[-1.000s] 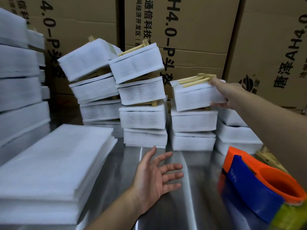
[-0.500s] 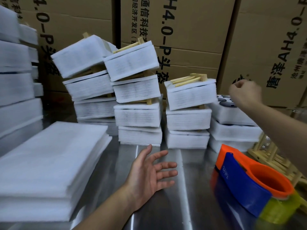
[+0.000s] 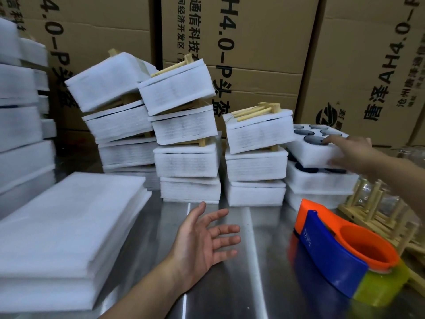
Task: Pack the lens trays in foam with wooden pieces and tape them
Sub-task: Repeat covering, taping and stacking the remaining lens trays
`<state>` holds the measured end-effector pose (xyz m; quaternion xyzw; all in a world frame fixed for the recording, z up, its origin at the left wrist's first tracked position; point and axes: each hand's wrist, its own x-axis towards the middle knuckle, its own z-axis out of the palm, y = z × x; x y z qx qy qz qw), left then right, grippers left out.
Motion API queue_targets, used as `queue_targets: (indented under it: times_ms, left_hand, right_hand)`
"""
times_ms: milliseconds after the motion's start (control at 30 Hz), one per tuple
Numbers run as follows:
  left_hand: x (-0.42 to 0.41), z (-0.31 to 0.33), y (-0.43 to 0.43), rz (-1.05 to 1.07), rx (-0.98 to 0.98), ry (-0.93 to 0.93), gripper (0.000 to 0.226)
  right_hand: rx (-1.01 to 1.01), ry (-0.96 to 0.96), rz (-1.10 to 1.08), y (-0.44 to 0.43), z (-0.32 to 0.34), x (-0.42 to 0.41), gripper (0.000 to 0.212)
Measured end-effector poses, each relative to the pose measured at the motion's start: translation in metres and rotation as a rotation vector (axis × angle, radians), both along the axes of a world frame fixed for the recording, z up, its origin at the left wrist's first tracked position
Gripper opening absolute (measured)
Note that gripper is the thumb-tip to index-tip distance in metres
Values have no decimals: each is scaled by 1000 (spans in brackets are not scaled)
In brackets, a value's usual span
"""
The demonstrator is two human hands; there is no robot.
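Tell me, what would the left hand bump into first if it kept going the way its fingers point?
Probably the orange and blue tape dispenser. The left hand is open over the table, fingers aimed right, with only bare table between. Depth is hard to judge, so it might pass behind it.

"H4.0-P" on cardboard box (image 3: 264, 72)

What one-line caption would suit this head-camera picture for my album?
Right hand grips the top lens tray beside wrapped foam bundles, left hand open over the steel table.
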<state>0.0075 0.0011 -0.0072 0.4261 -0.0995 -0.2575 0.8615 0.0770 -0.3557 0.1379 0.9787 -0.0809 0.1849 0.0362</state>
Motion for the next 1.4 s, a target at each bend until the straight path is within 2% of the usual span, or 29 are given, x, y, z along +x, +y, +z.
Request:
queue_targets:
  times_ms: [300,533,700,800,967,1033,1167,1300,1367,1400]
  left_hand:
    - [-2,-1,0,27,47,-30,70]
    - [-7,-1,-1,67,54,-50,64]
    - [-5,-1,-2,269,17,-70,43]
    - [-4,2,-1,406,4,-60,29]
    - [-4,3,1,496,14,-52,42]
    - [-5,2,1,457,38,-45,41]
    - [-1,-5,3,473,119,-85,38]
    - [5,-11,5,550,258,-103,51]
    - [5,-11,5,605,304,-119,50]
    - [4,-10,5,608,306,-119,48]
  right_hand:
    - [-30,-210,38,14,37,-92,55]
    - [-28,-222,147,76,-3,-190,56]
    - [-76,-298,287,129,-43,-226,57]
    - [-60,-273,380,158,-60,-231,57]
    - [-33,-116,507,198,-86,-227,58]
    - [-29,-38,505,205,-96,-224,61]
    - [-117,-53,401,205,-108,-221,62]
    - [-17,89,458,211,-108,-220,63]
    - [-18,116,522,206,-99,-218,65]
    - [43,199,517,202,-94,-219,67]
